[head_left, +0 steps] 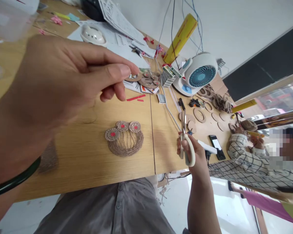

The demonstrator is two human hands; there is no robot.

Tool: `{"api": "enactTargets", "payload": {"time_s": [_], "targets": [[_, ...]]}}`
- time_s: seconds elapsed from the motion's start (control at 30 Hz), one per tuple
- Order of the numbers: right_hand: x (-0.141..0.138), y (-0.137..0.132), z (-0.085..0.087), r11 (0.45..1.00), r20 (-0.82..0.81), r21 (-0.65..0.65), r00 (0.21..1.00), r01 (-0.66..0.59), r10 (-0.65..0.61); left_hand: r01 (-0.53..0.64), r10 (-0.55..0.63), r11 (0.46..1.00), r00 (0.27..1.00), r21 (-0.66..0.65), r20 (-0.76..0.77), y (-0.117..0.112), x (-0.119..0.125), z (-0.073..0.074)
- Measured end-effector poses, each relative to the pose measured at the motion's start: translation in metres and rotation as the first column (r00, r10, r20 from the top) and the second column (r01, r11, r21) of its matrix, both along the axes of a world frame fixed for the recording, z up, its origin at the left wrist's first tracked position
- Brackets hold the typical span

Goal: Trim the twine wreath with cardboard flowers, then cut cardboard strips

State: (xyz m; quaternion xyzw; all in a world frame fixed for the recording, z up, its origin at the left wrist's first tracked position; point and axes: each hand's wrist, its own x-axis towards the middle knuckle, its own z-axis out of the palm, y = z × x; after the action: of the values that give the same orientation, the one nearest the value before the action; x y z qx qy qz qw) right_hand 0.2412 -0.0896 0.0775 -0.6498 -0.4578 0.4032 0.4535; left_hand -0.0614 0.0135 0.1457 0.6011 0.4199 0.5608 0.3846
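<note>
My left hand [70, 71] is raised close to the camera, thumb and forefinger pinched together. Whatever the pinch holds, if anything, is too small to make out. Scissors [185, 143] with white handles are in my right hand [195, 149], over the table's right part, blades pointing away from me and slightly apart. Between the hands a round twine-wrapped ring [125, 151] lies flat on the table. Three pleated brown rosettes [122, 126] with red centres sit along its upper left edge. A ribbed brown piece [48, 157] lies partly hidden behind my left wrist.
Red strips [136, 97] and a similar decorated ring [148, 81] lie farther back. A white fan [197, 74], a yellow roll [180, 39], cardboard rings [199, 115] and a phone [216, 147] stand or lie toward the right. Another person in a checked sleeve [238, 146] works at far right.
</note>
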Motion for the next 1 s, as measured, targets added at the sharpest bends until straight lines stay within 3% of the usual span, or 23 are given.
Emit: {"api": "enactTargets", "payload": {"time_s": [0.03,0.1,0.23,0.37,0.57,0.8,0.87,1.0], "targets": [[0.002,-0.002,0.002,1.000,-0.006,0.012,1.000,-0.005,0.005,-0.020,0.020,1.000,1.000,-0.010,-0.011,0.003,0.007,0.001],[0.005,-0.006,0.005,0.999,0.000,0.039,1.000,-0.024,0.024,0.069,-0.065,0.994,0.996,-0.082,0.052,0.012,0.023,-0.002],[0.009,-0.010,0.010,0.995,0.002,0.062,0.997,-0.076,0.076,0.276,-0.251,0.941,0.957,-0.194,0.146,0.037,0.056,-0.025],[0.012,-0.011,0.015,0.994,-0.031,0.038,0.994,-0.103,0.104,0.341,-0.277,0.846,0.938,-0.411,0.208,0.055,0.094,-0.047],[0.018,-0.016,0.022,0.982,-0.067,0.016,0.980,-0.189,0.190,0.522,-0.416,0.701,0.853,-0.486,0.316,0.055,0.148,-0.057],[0.026,-0.021,0.022,0.965,-0.238,-0.032,0.940,-0.261,0.246,0.751,-0.577,0.487,0.660,-0.447,0.481,0.042,0.156,-0.065],[0.027,-0.022,0.020,0.962,-0.253,-0.041,0.934,-0.271,0.253,0.765,-0.594,0.471,0.643,-0.439,0.484,0.042,0.152,-0.067],[0.029,-0.023,0.017,0.960,-0.258,-0.053,0.932,-0.275,0.253,0.742,-0.658,0.518,0.664,-0.425,0.356,0.046,0.143,-0.071]]}}
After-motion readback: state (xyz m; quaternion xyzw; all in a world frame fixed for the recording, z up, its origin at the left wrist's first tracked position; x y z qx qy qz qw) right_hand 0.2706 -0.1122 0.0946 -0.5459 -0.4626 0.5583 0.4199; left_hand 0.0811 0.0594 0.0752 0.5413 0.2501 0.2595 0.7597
